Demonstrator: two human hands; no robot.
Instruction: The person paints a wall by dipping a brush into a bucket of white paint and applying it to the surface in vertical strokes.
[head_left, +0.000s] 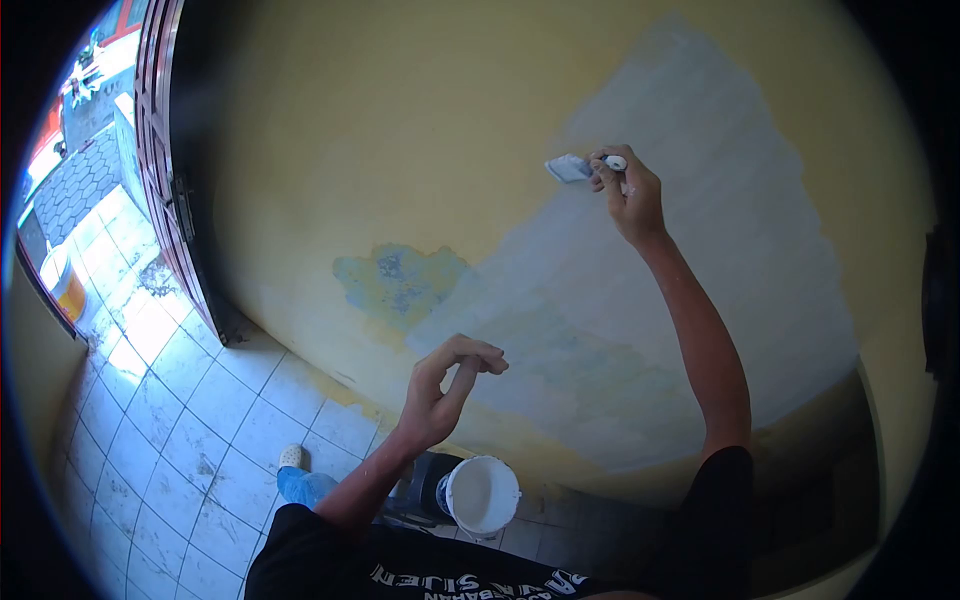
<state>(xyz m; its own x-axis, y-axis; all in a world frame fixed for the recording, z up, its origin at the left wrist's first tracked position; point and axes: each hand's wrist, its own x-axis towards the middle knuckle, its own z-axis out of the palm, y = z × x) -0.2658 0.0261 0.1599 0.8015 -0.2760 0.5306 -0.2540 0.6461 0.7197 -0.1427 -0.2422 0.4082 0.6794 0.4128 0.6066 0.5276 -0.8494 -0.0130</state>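
My right hand [634,198] is raised against the wall, closed around the handle of a paintbrush [570,168]. The white-coated bristles point left and meet the wall at the edge of a whitish painted area [690,230]. Lower down and to the left, my left hand [445,385] hangs in the air with bent fingers. Its thumb is close to the fingers, with a gap inside the curl and nothing held. Beneath it stands a white paint bucket [483,495] with pale paint inside.
Bare yellow wall [330,150] surrounds the white area, with a peeling bluish patch [395,280] at its left. A metal door [165,130] opens on the left onto a paved outside. A yellow-and-white bucket [63,285] stands by the doorway. Light tiles [205,430] cover the floor.
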